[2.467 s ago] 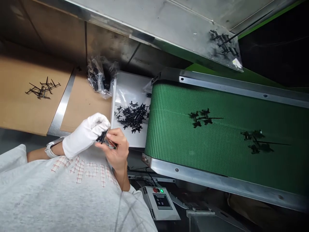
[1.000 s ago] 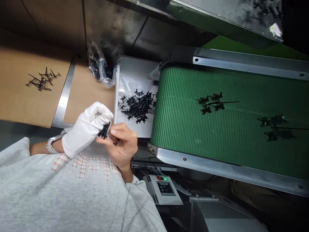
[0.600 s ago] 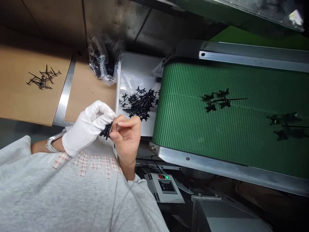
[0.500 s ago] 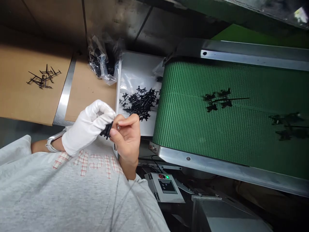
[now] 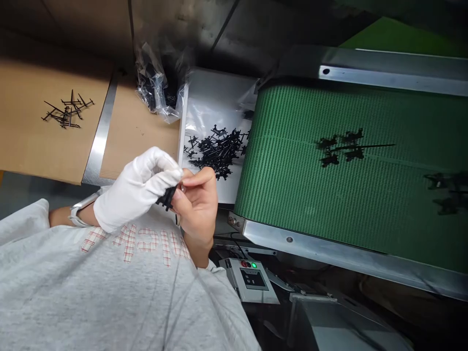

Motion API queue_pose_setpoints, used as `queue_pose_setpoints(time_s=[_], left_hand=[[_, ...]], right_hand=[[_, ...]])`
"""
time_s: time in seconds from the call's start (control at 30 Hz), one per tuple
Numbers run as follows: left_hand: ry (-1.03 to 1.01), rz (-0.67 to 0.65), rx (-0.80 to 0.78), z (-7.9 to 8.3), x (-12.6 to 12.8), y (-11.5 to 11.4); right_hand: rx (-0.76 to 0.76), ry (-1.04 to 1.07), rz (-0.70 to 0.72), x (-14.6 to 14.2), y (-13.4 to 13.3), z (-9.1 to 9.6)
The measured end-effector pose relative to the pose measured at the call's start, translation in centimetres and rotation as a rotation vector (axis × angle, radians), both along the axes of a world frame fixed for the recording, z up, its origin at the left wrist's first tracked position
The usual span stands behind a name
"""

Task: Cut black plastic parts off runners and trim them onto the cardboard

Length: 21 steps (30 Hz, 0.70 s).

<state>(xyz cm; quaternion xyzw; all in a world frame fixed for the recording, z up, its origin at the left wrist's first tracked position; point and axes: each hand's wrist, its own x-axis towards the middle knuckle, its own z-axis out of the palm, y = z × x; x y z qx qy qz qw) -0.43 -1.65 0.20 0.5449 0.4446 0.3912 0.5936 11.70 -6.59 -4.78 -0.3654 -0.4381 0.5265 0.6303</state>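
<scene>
Both hands were pinched together on one small black plastic part (image 5: 168, 197), the gloved left hand (image 5: 137, 187) and bare right hand (image 5: 197, 204) seemingly working it mid-way, while a heap of black parts (image 5: 215, 151) on the white tray (image 5: 215, 92) and more clusters (image 5: 341, 146) on the green conveyor belt (image 5: 292, 195) lay unhandled.

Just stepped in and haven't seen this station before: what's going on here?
A person holds a small black plastic part between both hands: the gloved left hand and the bare right hand pinch it close to the chest. Just beyond, a pile of black parts lies on a white tray at the end of a green conveyor belt, which carries more black pieces. Thin black sticks lie on cardboard.
</scene>
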Motion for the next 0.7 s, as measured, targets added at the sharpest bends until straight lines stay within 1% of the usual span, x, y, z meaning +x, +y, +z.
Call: queue_pose_setpoints(time_s=[0.13,0.27,0.4,0.53,0.6,0.7], left_hand=[[0.04,0.009,-0.001,-0.02,-0.03,0.05],[0.067,0.015,0.025,-0.09,0.01,0.1],[0.012,0.016,0.022,-0.35,0.17,0.14],[-0.055,-0.027,0.028,-0.77,0.14,0.34],[-0.121,-0.056,-0.015,-0.9,0.1,0.47],[-0.207,-0.113,-0.126,-0.87,0.11,0.56]], right_hand=[[-0.001,0.096,0.014,0.18,-0.33,0.33],[-0.044,0.072,0.029,0.38,-0.46,0.67],[-0.088,0.037,-0.006,0.35,-0.39,0.82],[-0.11,0.073,-0.036,0.25,-0.23,0.68],[-0.105,0.091,-0.071,0.24,-0.16,0.5],[-0.071,0.073,-0.099,0.28,-0.18,0.26]])
